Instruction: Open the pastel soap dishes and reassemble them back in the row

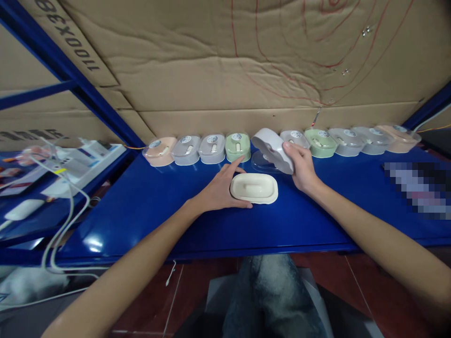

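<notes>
Scanning from 9 o'clock, I see a white power strip (84, 157) with loose white cables (63, 220) on a side shelf, well apart from the work area. On the blue table (141, 211), a row of lidded soap boxes (211, 148) runs along the cardboard backing (225, 70) from 10 o'clock to 2 o'clock, in peach, grey, green and clear tones.

My left hand (220, 190) lies just left of centre, palm down. Its fingers are spread and flat, not gripping; the thumb and fingertips touch the left edge of the cream tray (254, 188). That cream tray rests flat on the table at centre, slightly toward 12 o'clock from my body.

My right hand (302, 169) is at 1 o'clock from the cream tray. Its fingers are curled around the grey shell (271, 149), which is held tilted, raised above the table, with its hollow side facing left. A clear lid (262, 162) lies on the table just beneath the grey shell, in the gap of the row.

At 3 o'clock a pixelated patch (419, 188) covers part of the table.
</notes>
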